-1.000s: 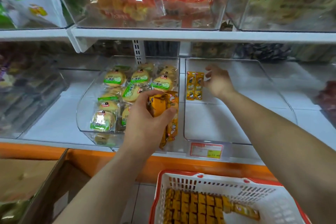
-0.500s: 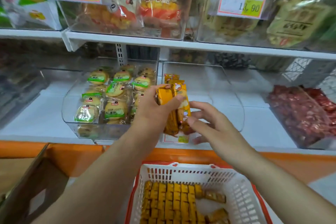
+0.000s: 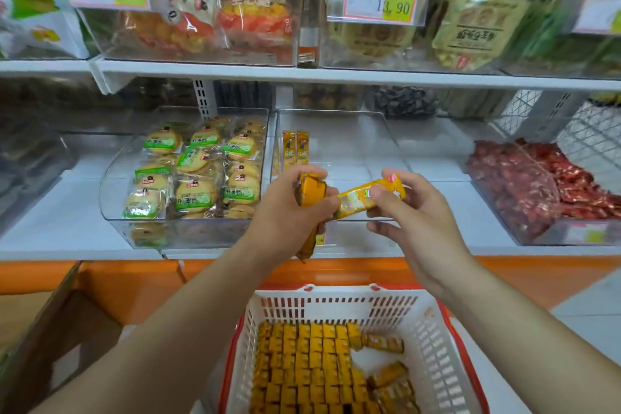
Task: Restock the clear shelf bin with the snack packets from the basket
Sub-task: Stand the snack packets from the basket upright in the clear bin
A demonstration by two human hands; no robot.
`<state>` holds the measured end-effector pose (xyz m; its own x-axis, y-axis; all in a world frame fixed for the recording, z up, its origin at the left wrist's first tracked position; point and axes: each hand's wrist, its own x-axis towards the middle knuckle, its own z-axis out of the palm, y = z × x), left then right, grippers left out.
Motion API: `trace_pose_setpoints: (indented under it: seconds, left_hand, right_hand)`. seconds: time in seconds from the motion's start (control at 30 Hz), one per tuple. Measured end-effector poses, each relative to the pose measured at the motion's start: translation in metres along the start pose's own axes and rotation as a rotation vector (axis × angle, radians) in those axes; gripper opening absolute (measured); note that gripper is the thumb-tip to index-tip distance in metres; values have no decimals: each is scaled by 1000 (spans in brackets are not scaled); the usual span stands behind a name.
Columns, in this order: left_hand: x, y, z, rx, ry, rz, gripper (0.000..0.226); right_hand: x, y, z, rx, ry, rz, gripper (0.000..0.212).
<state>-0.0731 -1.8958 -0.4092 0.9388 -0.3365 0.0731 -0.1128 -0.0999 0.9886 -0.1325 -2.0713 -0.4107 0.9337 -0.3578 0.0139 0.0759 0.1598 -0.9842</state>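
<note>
Centre frame: left hand (image 3: 285, 215) gripping packet bundle (image 3: 312, 191) as supply; right hand (image 3: 420, 222) pinching one packet (image 3: 364, 198), likely readying it for bin (image 3: 356, 144).

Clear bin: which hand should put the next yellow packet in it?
The right hand. It pinches one single packet in front of the clear bin, so it could likely reach in. The left hand is full, gripping a bundle of packets.
</note>
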Motion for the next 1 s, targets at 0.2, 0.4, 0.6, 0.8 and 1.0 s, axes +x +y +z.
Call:
trace_pose_setpoints:
  seconds: [0.2, 0.4, 0.6, 0.8, 1.0]
  left_hand:
    - [1, -8, 12, 50, -51, -32, 37]
    - [14, -2, -13, 61, 89, -34, 28]
    - [30, -14, -47, 71, 229, -85, 33]
    - [39, -28, -72, 104, 270, -89, 41]
    - [42, -38, -76, 122, 293, -67, 33]
  right_hand:
    - [9, 5, -5, -126, 88, -63, 30]
    - [49, 1, 6, -244, 76, -137, 13]
    - [148, 19, 24, -521, -3, -181, 19]
    - [235, 52, 47, -745, -38, -181, 27]
    - [274, 68, 68, -970, -55, -227, 25]
